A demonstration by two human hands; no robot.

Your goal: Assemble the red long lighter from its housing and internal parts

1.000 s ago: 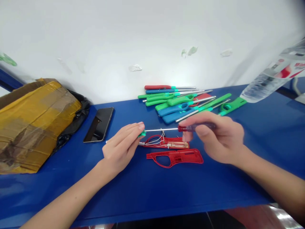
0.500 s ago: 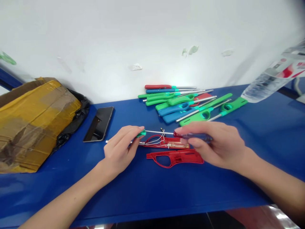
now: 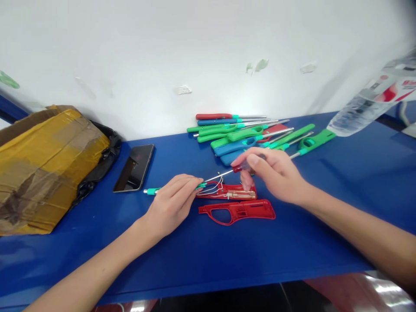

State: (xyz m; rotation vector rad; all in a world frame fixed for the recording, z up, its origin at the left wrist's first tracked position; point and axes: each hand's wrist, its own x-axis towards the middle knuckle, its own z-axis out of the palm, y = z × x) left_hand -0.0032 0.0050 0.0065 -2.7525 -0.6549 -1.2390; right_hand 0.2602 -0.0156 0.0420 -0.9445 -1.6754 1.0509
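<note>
My left hand [image 3: 172, 203] pinches a small teal plastic piece [image 3: 201, 185] beside an opened red lighter half [image 3: 224, 192] that holds white wires and a clear gas tank [image 3: 241, 194]. Another teal part [image 3: 151, 191] with a metal end sticks out to the left of that hand. My right hand [image 3: 276, 173] grips a screwdriver [image 3: 238, 168] with a red and clear handle. Its shaft points down-left, the tip at the teal piece by my left fingertips. The other red shell half [image 3: 243, 211] lies just in front, its inside facing up.
Several green, blue and red lighters [image 3: 234, 136] lie piled near the wall. A black phone [image 3: 134, 168] and a taped cardboard box [image 3: 48, 169] are on the left. A water bottle [image 3: 360, 108] stands at the right back of the blue table [image 3: 208, 264].
The screwdriver handle has risen and moved left, so its shaft slants down to the teal piece. My left hand has shifted slightly right, and a teal part now shows to its left.
</note>
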